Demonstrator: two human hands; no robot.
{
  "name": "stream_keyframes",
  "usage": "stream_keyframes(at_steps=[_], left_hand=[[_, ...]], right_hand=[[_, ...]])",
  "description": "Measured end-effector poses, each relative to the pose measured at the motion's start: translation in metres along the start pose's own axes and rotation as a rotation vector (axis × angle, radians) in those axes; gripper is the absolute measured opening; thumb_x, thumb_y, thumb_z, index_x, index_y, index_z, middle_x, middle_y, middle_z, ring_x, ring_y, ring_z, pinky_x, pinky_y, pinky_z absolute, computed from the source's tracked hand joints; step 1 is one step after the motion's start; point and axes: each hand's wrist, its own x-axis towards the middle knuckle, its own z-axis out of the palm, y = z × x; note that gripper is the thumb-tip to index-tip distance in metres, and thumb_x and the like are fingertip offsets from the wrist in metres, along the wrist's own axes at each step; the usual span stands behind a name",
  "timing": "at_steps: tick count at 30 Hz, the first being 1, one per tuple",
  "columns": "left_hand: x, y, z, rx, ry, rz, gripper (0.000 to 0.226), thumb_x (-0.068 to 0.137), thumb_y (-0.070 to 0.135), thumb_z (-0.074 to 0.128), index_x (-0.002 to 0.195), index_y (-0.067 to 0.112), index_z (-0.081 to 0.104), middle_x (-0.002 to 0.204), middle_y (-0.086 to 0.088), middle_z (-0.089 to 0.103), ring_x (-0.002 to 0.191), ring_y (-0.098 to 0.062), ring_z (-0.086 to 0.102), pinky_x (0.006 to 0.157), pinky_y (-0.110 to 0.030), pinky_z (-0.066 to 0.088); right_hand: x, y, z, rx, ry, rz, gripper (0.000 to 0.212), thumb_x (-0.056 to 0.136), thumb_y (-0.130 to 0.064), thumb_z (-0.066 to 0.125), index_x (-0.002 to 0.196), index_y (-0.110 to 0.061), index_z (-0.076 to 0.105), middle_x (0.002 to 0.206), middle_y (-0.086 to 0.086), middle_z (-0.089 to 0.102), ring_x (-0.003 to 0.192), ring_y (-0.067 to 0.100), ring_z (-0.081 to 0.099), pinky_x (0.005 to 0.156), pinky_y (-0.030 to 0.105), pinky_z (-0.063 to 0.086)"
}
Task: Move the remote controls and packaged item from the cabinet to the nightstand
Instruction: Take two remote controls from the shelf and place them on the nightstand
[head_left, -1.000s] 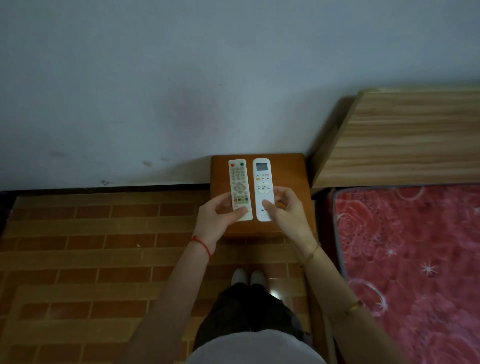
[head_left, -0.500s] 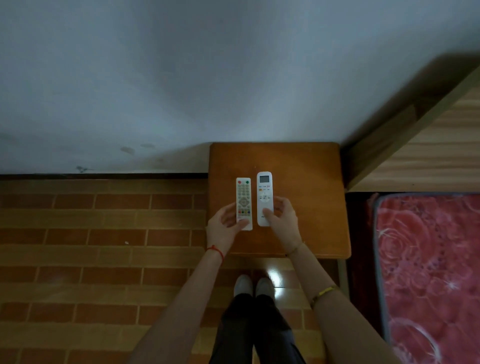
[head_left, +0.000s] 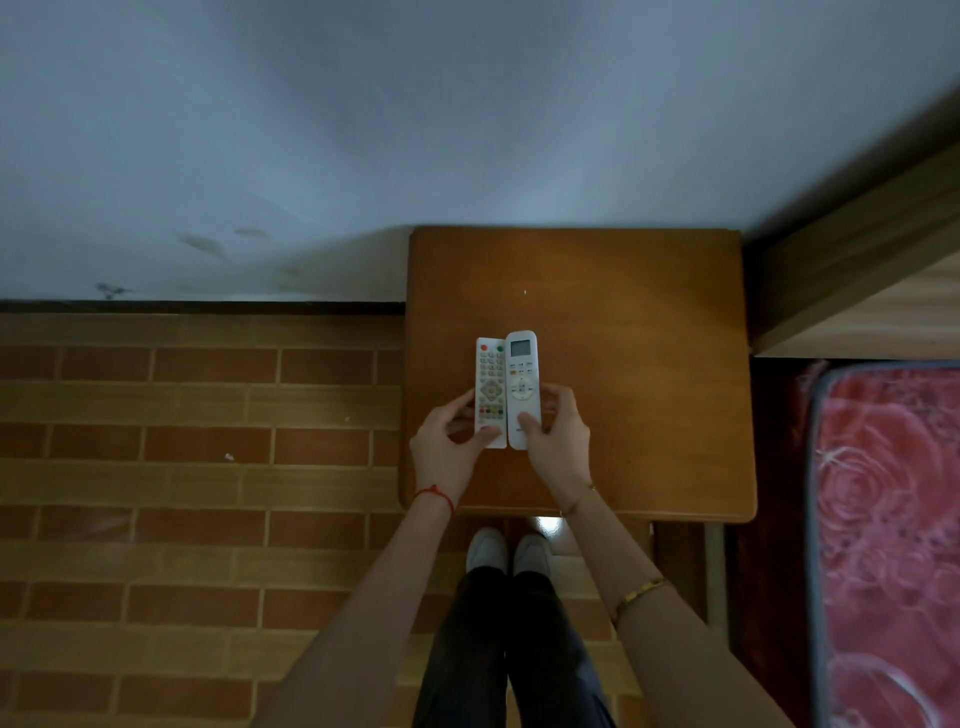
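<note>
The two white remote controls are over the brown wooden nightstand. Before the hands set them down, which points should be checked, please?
1. Left hand grips white many-button remote: ok.
2. Right hand grips white remote with small screen: ok.
3. Both remotes above brown wooden nightstand: ok.
4. Bare top under them: ok.
5. Remotes already resting on the top: cannot tell.
6. Packaged item on nightstand: not ok, none seen.

TV remote (head_left: 490, 392): key markings too small and dim to read.
AC remote (head_left: 522, 384): display blank; faint small print near its lower end, blurred, not readable; key captions illegible.
Table (head_left: 623, 364): no writing legible.
Overall: no text, brand or number can be read.
</note>
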Motion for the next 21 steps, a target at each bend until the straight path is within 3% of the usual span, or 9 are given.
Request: stream_keyframes(at_steps=[5, 10, 16, 19, 21], left_hand=[[0.003, -0.004, 0.003, 0.032, 0.032, 0.032, 0.058, 0.074, 0.018, 0.081, 0.128, 0.028, 0.061, 0.108, 0.008, 0.068, 0.099, -0.004, 0.065, 0.088, -0.028, 0.057], [0.004, -0.003, 0.002, 0.136, 0.041, 0.073, 0.059, 0.075, 0.016, 0.080, 0.130, 0.026, 0.059, 0.108, 0.008, 0.066, 0.093, 0.004, 0.061, 0.072, -0.002, 0.047], [0.005, -0.003, 0.005, 0.253, 0.061, 0.133, 0.061, 0.077, 0.021, 0.079, 0.133, 0.026, 0.057, 0.110, 0.005, 0.065, 0.092, -0.002, 0.061, 0.074, -0.008, 0.047], [0.006, -0.006, 0.006, 0.297, 0.071, 0.146, 0.063, 0.078, 0.025, 0.077, 0.136, 0.027, 0.054, 0.108, 0.004, 0.066, 0.095, -0.011, 0.058, 0.079, -0.021, 0.052], [0.004, -0.006, 0.007, 0.294, 0.084, 0.137, 0.065, 0.079, 0.025, 0.077, 0.138, 0.027, 0.050, 0.106, 0.005, 0.066, 0.092, -0.012, 0.059, 0.079, -0.029, 0.055]], right_hand=[[0.002, 0.005, 0.007, 0.008, 0.044, -0.011, 0.038, 0.088, -0.004, 0.064, 0.122, -0.011, 0.049, 0.115, 0.004, 0.065, 0.096, 0.009, 0.062, 0.060, 0.006, 0.051], [0.005, 0.013, 0.012, -0.040, 0.051, -0.030, 0.039, 0.086, -0.007, 0.066, 0.119, -0.015, 0.047, 0.112, 0.005, 0.066, 0.102, 0.019, 0.066, 0.069, 0.020, 0.057], [0.005, 0.018, 0.015, -0.136, 0.058, -0.103, 0.037, 0.085, -0.007, 0.066, 0.118, -0.011, 0.049, 0.119, 0.008, 0.056, 0.100, 0.016, 0.059, 0.063, 0.007, 0.047], [0.005, 0.021, 0.014, -0.193, 0.073, -0.116, 0.037, 0.086, -0.008, 0.065, 0.120, -0.009, 0.050, 0.118, 0.008, 0.051, 0.091, 0.011, 0.051, 0.059, 0.006, 0.041], [0.005, 0.022, 0.014, -0.213, 0.073, -0.144, 0.037, 0.087, -0.009, 0.065, 0.120, -0.009, 0.049, 0.116, 0.008, 0.053, 0.094, 0.015, 0.054, 0.066, 0.010, 0.043]])
